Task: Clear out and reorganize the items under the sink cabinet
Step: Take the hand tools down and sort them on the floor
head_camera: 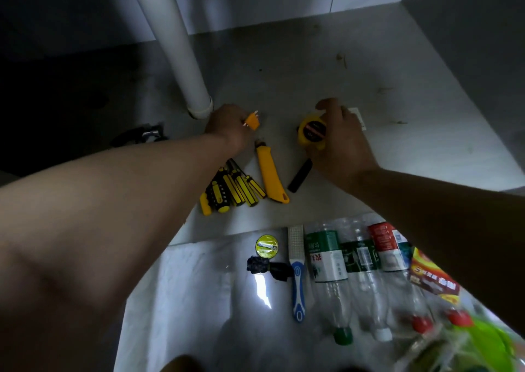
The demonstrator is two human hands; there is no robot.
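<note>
Inside the cabinet point(312, 67), left hand point(227, 126) pinches orange plug point(252, 122), right hand point(342, 144) grips tape measure point(311, 131)

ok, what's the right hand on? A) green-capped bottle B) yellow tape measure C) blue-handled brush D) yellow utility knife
B: the right hand curls round the yellow tape measure on the cabinet floor; the utility knife lies free beside it, and the left hand pinches a small orange plug.

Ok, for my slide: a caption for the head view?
Left hand pinches orange plug, right hand grips yellow tape measure on cabinet floor.
</note>
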